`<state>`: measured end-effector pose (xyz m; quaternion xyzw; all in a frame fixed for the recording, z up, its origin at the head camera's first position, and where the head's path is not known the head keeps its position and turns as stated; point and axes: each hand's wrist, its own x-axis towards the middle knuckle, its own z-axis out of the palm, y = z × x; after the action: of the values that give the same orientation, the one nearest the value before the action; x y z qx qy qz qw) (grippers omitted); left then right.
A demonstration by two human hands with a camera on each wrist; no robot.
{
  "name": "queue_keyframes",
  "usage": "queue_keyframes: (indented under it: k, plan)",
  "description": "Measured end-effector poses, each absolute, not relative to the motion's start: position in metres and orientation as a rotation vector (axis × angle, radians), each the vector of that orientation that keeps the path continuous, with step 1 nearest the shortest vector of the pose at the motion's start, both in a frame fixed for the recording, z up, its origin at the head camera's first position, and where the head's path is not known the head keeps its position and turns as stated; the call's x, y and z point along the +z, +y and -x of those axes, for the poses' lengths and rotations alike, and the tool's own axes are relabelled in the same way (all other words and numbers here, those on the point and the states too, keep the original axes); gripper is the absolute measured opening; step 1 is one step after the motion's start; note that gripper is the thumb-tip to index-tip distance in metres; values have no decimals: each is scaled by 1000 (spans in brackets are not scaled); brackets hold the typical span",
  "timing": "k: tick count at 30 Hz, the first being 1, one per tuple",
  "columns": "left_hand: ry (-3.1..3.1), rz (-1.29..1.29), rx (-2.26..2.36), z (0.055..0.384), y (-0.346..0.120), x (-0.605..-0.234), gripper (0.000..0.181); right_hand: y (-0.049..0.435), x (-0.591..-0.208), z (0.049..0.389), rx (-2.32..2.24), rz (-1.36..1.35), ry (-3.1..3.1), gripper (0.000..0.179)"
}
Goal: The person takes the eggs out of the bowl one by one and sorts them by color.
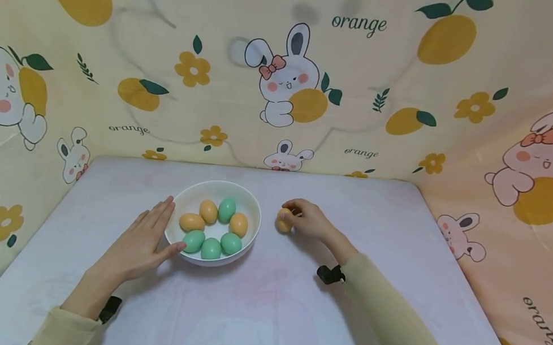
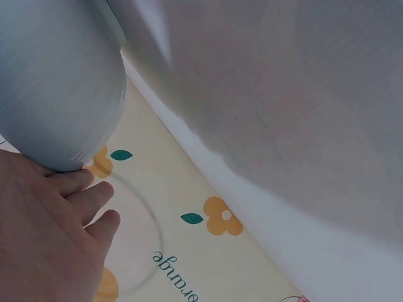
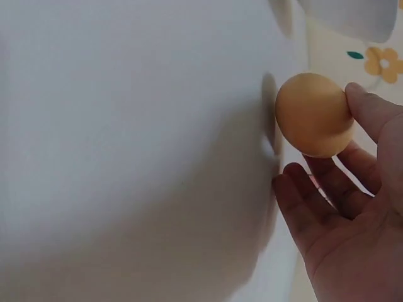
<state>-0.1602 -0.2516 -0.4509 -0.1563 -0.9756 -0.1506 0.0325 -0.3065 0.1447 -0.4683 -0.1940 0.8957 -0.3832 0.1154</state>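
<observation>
A white bowl (image 1: 208, 263) stands on the table, left of centre. In it lie several green eggs (image 1: 211, 249) and three orange eggs (image 1: 238, 224) in a loose ring. My left hand (image 1: 141, 245) rests at the bowl's left side, its fingers straight along the outer wall and the thumb at the near rim. To the right of the bowl, my right hand (image 1: 308, 220) pinches another orange egg (image 3: 313, 114) between thumb and fingers. That egg is close to the tabletop in the right wrist view.
The pale table (image 1: 249, 317) reaches back to a curtain (image 1: 240, 134) printed with rabbits, flowers and oranges, which also rises along both sides. Black wrist straps (image 1: 330, 274) show at the cuffs of the light sleeves (image 1: 388, 316).
</observation>
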Motion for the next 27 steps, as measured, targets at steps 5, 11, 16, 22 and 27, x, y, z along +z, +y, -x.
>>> queue_keyframes:
  k: [5, 11, 16, 22, 27]
  plan:
    - [-2999, 482, -467, 160, -251, -451, 100, 145, -474, 310, -1106, 520, 2611, 47]
    - [-2994, 480, -462, 161, -252, -453, 100, 144, -478, 313, -1119, 519, 2637, 44]
    - [-2992, 479, -459, 160, -252, -453, 100, 144, -478, 315, -1115, 536, 2663, 42]
    - [-2993, 475, -459, 160, -253, -453, 100, 144, -480, 316, -1102, 535, 2667, 44]
    - [-2997, 469, -460, 160, -252, -453, 100, 144, -481, 317, -1083, 527, 2667, 45]
